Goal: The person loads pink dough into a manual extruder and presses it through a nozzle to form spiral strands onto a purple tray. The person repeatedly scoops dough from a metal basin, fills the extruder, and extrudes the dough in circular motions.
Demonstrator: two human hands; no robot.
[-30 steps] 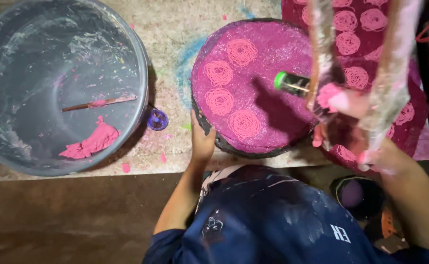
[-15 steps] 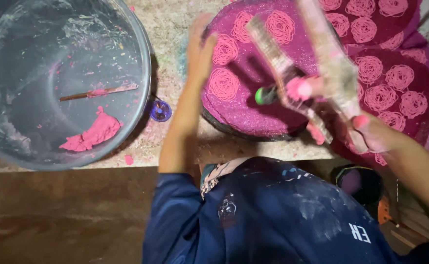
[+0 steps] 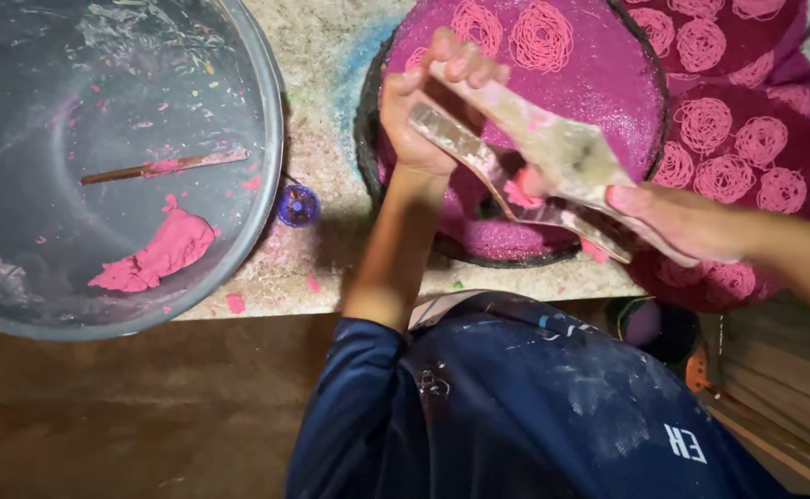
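Note:
A clear plastic piping bag (image 3: 553, 152), smeared with pink paste, lies slantwise over a round pink glittery disc (image 3: 599, 83) covered with piped spiral rosettes. My left hand (image 3: 423, 115) grips the bag's upper left end over the disc. My right hand (image 3: 691, 222) comes in from the right and holds the bag's lower part. A lump of pink paste (image 3: 520, 194) shows inside the bag between the two hands. The bag's tip is hidden.
A large grey basin (image 3: 266, 139) on the left holds a lump of pink paste (image 3: 156, 254) and a paste-coated stick (image 3: 165, 166). A small purple cap (image 3: 296, 205) lies between basin and disc. More pink rosette-covered pieces (image 3: 747, 148) lie at the right.
My left hand has left the disc's near edge and taken hold of the bag's end. The bag has swung from upright to lying across the disc. The green-tipped piece is out of sight.

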